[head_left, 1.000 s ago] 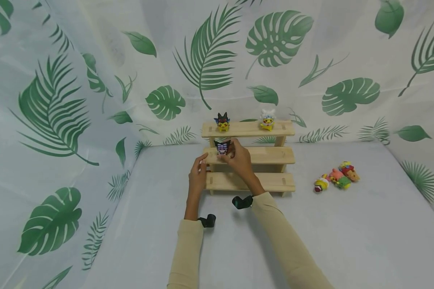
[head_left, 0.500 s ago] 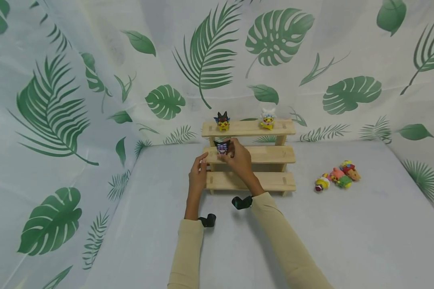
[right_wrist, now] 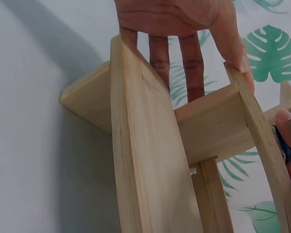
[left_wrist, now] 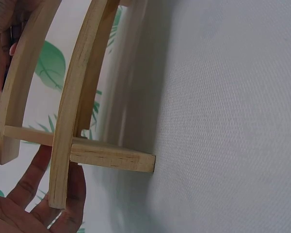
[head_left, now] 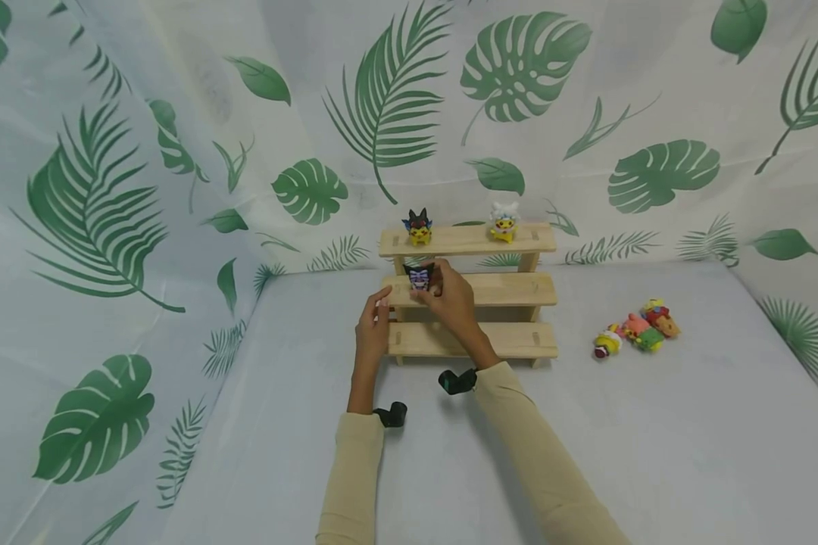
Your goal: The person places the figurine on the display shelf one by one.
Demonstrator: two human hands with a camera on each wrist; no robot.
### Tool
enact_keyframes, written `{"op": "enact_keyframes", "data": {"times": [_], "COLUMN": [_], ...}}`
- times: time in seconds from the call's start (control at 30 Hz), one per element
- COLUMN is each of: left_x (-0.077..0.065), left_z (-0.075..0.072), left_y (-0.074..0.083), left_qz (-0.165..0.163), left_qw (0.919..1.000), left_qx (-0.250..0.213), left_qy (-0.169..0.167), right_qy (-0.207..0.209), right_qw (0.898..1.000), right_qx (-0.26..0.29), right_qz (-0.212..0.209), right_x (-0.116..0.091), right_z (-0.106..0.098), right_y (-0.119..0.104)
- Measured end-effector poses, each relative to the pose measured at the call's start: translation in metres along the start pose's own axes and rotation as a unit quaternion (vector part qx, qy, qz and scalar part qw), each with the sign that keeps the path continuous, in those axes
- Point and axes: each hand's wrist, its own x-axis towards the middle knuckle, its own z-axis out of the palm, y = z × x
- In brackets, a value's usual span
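Observation:
A three-tier wooden display stand (head_left: 511,290) stands before the back cloth in the head view. At the left of its middle shelf, my right hand (head_left: 455,299) pinches a small black and purple figurine (head_left: 419,279) between thumb and fingers. My left hand (head_left: 370,329) grips the stand's left end. In the right wrist view, the left thumb (right_wrist: 235,53) presses the middle shelf's end while the fingers reach down beside the support. The left wrist view shows left fingers (left_wrist: 31,177) around the shelf ends. Most of the figurine is hidden in both wrist views.
On the top shelf stand a yellow figurine with black ears (head_left: 419,231) and a yellow one in a white fluffy hood (head_left: 503,225). Several colourful figurines (head_left: 644,333) lie clustered on the white tabletop (head_left: 688,424) to the right. Leaf-printed cloth (head_left: 409,113) hangs behind and at the left.
The head view has shifted very slightly. Both hands, the figurine and the stand hold the same places relative to each other.

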Motion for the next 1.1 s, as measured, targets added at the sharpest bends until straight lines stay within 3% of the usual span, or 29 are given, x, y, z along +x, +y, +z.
{"op": "enact_keyframes", "data": {"times": [0.5, 1.1], "left_x": [-0.0006, -0.0006], "left_z": [0.0003, 0.0001], "left_y": [-0.0006, 0.0009], "left_qz": [-0.004, -0.008], "left_qw": [1.0000, 1.0000], "left_qx": [0.006, 0.005], "left_qy": [-0.002, -0.003], "right_qy": [-0.037, -0.029], "right_qw": [0.998, 0.997], "right_qx": [-0.047, -0.067], "right_qz": [0.003, 0.007], "right_x": [-0.0021, -0.0040], "right_z": [-0.0027, -0.0057], "right_y": [0.0016, -0.0027]}}
